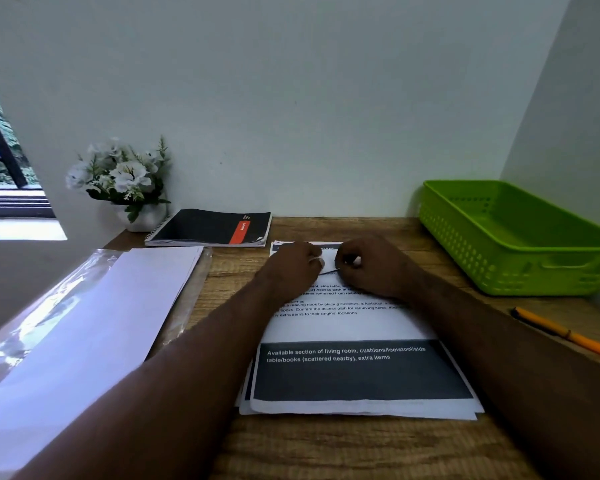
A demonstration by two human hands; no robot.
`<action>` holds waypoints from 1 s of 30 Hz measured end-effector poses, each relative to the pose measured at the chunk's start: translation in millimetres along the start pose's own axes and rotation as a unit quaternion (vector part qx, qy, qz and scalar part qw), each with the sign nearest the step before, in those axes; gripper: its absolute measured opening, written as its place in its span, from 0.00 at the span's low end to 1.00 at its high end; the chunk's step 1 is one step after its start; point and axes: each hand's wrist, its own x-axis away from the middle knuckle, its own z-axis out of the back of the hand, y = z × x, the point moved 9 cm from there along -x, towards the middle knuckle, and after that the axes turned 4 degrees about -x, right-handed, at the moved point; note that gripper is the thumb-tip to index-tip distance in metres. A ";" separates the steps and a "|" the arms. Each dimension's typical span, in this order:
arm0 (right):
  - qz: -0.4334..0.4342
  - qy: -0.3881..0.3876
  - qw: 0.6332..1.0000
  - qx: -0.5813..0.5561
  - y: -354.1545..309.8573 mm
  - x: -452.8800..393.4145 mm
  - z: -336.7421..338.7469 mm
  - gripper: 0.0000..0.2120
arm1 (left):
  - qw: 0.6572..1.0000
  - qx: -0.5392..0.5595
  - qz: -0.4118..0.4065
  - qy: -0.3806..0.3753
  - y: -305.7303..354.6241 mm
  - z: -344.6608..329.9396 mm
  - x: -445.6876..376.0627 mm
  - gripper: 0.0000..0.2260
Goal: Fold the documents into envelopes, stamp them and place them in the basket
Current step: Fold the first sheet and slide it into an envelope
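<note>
A stack of printed documents [354,375] lies on the wooden desk [326,445] in front of me, its near part a dark band with white text. My left hand [293,270] and my right hand [371,268] rest on the far part of the top sheet, fingers curled, pinching its paper between them near the top edge. White envelopes [94,323] lie in a clear plastic sleeve at the left. The green basket [513,237] stands at the back right and looks empty. No stamp is visible.
A black spiral notebook [212,226] with a red band lies at the back by the wall. A white pot of white flowers [125,181] stands at the back left. An orange pencil [565,332] lies near the right edge.
</note>
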 end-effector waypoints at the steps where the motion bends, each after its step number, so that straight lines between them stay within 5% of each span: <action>1: -0.019 -0.009 1.000 -0.018 2.8 -1.1 -1.4 0.07 | 1.000 0.001 0.007 -0.014 -1.2 -2.1 -0.7 0.17; 4: -0.060 -0.015 0.998 -0.033 10.4 -6.1 -5.2 0.09 | 0.998 -0.050 -0.011 -0.040 5.9 -6.7 -0.8 0.19; 9: -0.080 -0.074 0.981 0.158 8.8 -10.5 -19.1 0.18 | 0.992 -0.112 -0.026 -0.054 8.4 -13.2 -2.5 0.20; 14: -0.112 -0.103 0.968 0.200 7.6 -11.9 -27.1 0.20 | 0.989 -0.133 -0.032 -0.063 11.4 -15.1 -3.5 0.21; 23: -0.163 -0.081 0.956 0.228 39.9 1.6 3.1 0.22 | 0.986 -0.142 -0.032 -0.087 8.9 -20.9 -4.5 0.22; 30: -0.261 0.009 0.908 0.327 62.3 26.6 41.4 0.15 | 0.983 -0.148 -0.028 -0.102 12.7 -19.8 -2.2 0.22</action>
